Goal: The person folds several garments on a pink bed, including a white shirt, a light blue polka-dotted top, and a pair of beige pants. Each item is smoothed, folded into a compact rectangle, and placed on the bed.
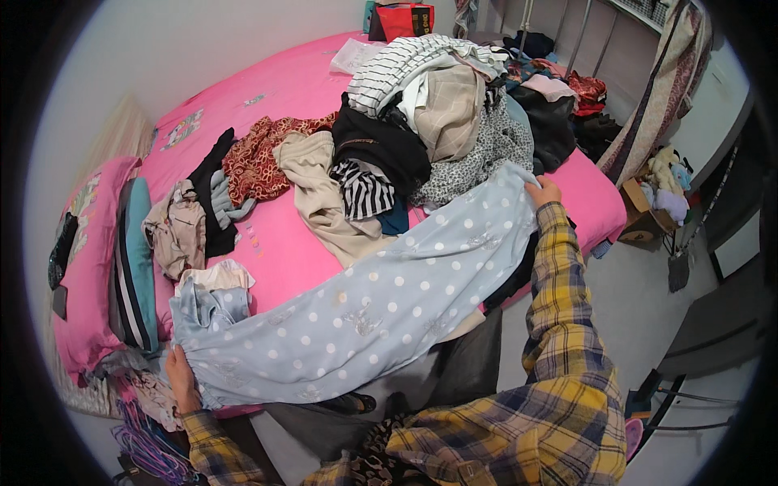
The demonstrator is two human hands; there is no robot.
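Observation:
Light blue polka-dot pants (364,304) stretch between my two hands along the near edge of a bed with a pink sheet (285,267). My left hand (181,378) grips the gathered elastic end at the lower left. At the far right, my right hand (543,191) pinches the other end of the cloth. A second light blue dotted garment (213,304) lies on the bed just beyond my left hand. Beige pants (319,200) and a black-and-white striped garment (364,189) lie beyond the stretched cloth, partly hidden under other clothes.
A large clothes heap (450,115) covers the bed's middle. Pink pillows (97,273) stand at the left, above tangled purple hangers (146,446) on the floor. A cardboard box (647,212) with plush toys sits right of the bed, near a hanging curtain (659,91).

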